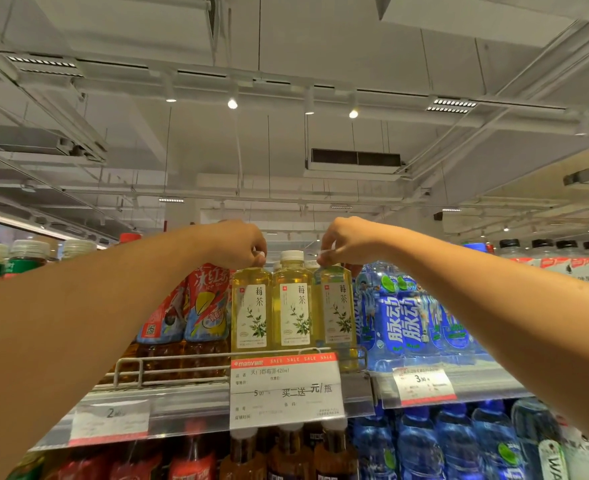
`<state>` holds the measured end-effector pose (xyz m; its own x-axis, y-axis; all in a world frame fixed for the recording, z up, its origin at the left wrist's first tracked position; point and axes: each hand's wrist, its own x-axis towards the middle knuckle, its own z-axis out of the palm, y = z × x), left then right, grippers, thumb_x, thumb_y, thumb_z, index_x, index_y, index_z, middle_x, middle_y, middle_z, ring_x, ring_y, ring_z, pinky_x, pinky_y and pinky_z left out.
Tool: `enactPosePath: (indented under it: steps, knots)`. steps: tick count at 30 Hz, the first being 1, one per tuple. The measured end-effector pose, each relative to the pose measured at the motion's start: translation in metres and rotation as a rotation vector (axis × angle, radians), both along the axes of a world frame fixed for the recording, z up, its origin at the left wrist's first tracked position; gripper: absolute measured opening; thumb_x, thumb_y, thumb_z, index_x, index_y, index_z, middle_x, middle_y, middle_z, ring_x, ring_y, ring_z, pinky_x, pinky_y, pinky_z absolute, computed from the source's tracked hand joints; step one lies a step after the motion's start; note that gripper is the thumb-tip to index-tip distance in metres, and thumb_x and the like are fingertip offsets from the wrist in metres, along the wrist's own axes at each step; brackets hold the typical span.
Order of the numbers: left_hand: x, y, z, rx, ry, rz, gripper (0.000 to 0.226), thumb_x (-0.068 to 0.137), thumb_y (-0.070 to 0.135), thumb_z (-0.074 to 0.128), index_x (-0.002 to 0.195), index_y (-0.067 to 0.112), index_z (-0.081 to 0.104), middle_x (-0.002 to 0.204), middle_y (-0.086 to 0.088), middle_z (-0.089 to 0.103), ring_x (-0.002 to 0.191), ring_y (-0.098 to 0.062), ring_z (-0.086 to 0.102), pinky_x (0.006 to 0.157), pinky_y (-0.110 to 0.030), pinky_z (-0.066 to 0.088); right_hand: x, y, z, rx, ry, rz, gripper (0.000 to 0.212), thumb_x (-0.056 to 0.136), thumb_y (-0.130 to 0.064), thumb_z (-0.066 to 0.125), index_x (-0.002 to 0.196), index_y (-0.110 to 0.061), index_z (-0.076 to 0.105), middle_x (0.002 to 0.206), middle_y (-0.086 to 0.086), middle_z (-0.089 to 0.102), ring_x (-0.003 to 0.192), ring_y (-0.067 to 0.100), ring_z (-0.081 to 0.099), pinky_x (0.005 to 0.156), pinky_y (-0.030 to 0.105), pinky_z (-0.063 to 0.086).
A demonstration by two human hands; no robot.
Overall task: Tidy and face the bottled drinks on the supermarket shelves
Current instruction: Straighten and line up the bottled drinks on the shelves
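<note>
At frame centre I count three yellow tea bottles on the top shelf point(196, 393). My left hand point(241, 244) pinches the left bottle point(251, 306) cap; my right hand point(346, 242) pinches the right bottle point(334, 303) cap. The middle bottle point(293, 299) stands untouched.

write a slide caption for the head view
Left hand and right hand grip caps of two yellow tea bottles.

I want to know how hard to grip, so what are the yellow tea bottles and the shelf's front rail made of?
Yellow tea bottles: likely clear glossy plastic, since the liquid shows through; matte paper-like labels and white caps.
Front rail: looks like pale coated metal wire, thin with bent corners.
</note>
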<state>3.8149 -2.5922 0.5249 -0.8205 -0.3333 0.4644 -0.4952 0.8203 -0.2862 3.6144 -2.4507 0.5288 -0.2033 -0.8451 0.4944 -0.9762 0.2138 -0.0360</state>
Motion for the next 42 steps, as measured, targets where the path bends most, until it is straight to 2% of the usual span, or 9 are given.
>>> enactPosePath:
  steps: [7, 10, 14, 18, 21, 24, 31, 36, 42]
  knots:
    - [0.0, 0.0, -0.001, 0.001, 0.025, 0.001, 0.035, 0.104, 0.037, 0.052, 0.131, 0.019, 0.065, 0.124, -0.002, 0.067, 0.111, -0.018, 0.061, 0.097, -0.036, 0.051, 0.004, -0.002, -0.01, -0.061, 0.027, -0.039, 0.032, 0.098, -0.039, 0.066, 0.11, -0.01, 0.074, 0.087, 0.009, 0.076, 0.07, 0.02, 0.076, 0.065, 0.034, 0.065]
    - [-0.003, -0.002, -0.004, -0.029, 0.043, 0.019, 0.034, 0.104, 0.035, 0.051, 0.13, 0.019, 0.065, 0.121, -0.002, 0.068, 0.107, -0.018, 0.061, 0.099, -0.038, 0.05, 0.007, -0.003, -0.014, -0.075, 0.048, -0.072, 0.034, 0.099, -0.039, 0.064, 0.112, -0.008, 0.073, 0.092, 0.012, 0.076, 0.077, 0.025, 0.075, 0.074, 0.041, 0.065]
    - [-0.011, -0.003, -0.012, -0.062, 0.074, 0.084, 0.031, 0.103, 0.029, 0.047, 0.126, 0.019, 0.065, 0.113, -0.001, 0.069, 0.101, -0.019, 0.057, 0.116, -0.053, 0.032, 0.012, -0.001, -0.019, -0.106, 0.105, -0.128, 0.035, 0.101, -0.04, 0.061, 0.113, -0.009, 0.072, 0.101, 0.013, 0.074, 0.086, 0.028, 0.072, 0.083, 0.045, 0.062]
    - [-0.011, 0.004, -0.02, -0.115, 0.091, 0.121, 0.035, 0.104, 0.029, 0.044, 0.136, 0.023, 0.056, 0.13, -0.001, 0.064, 0.124, -0.024, 0.054, 0.121, -0.058, 0.015, 0.02, 0.002, -0.03, -0.159, 0.206, -0.199, 0.038, 0.1, -0.043, 0.06, 0.118, -0.011, 0.068, 0.108, 0.013, 0.072, 0.094, 0.031, 0.067, 0.08, 0.041, 0.057]
    - [-0.003, 0.01, -0.023, -0.126, 0.136, 0.075, 0.041, 0.104, 0.033, 0.042, 0.143, 0.026, 0.052, 0.138, -0.003, 0.061, 0.128, -0.026, 0.052, 0.116, -0.052, 0.03, 0.025, 0.006, -0.037, -0.198, 0.265, -0.213, 0.038, 0.098, -0.044, 0.061, 0.123, -0.016, 0.063, 0.108, 0.009, 0.071, 0.093, 0.029, 0.067, 0.077, 0.041, 0.058]
    - [0.009, 0.017, -0.028, -0.133, 0.195, 0.0, 0.041, 0.102, 0.039, 0.046, 0.139, 0.027, 0.055, 0.13, -0.006, 0.065, 0.122, -0.026, 0.054, 0.104, -0.045, 0.044, 0.03, 0.013, -0.041, -0.253, 0.301, -0.205, 0.045, 0.096, -0.045, 0.064, 0.133, -0.021, 0.057, 0.108, 0.006, 0.072, 0.095, 0.029, 0.067, 0.08, 0.042, 0.058]
    - [0.051, 0.064, -0.073, -0.121, 0.303, -0.19, 0.036, 0.098, 0.047, 0.05, 0.13, 0.035, 0.06, 0.132, 0.011, 0.063, 0.131, -0.017, 0.046, 0.117, -0.053, 0.029, 0.04, 0.044, -0.065, -0.434, 0.251, -0.076, 0.046, 0.094, -0.043, 0.062, 0.136, -0.028, 0.052, 0.117, 0.003, 0.073, 0.101, 0.03, 0.067, 0.082, 0.042, 0.056]
    - [0.085, 0.087, -0.118, -0.07, 0.343, -0.274, 0.036, 0.096, 0.05, 0.05, 0.128, 0.038, 0.06, 0.13, 0.015, 0.063, 0.129, -0.01, 0.049, 0.122, -0.054, 0.022, 0.051, 0.078, -0.101, -0.419, 0.089, 0.071, 0.041, 0.091, -0.044, 0.068, 0.128, -0.028, 0.059, 0.111, -0.004, 0.073, 0.096, 0.017, 0.069, 0.086, 0.045, 0.058]
    - [0.106, 0.099, -0.165, 0.01, 0.438, -0.367, 0.038, 0.094, 0.05, 0.048, 0.121, 0.032, 0.067, 0.118, 0.015, 0.068, 0.112, -0.008, 0.057, 0.096, -0.039, 0.047, 0.066, 0.106, -0.148, -0.338, -0.031, 0.176, 0.036, 0.091, -0.041, 0.07, 0.123, -0.025, 0.065, 0.107, -0.006, 0.072, 0.092, 0.01, 0.07, 0.086, 0.037, 0.058]
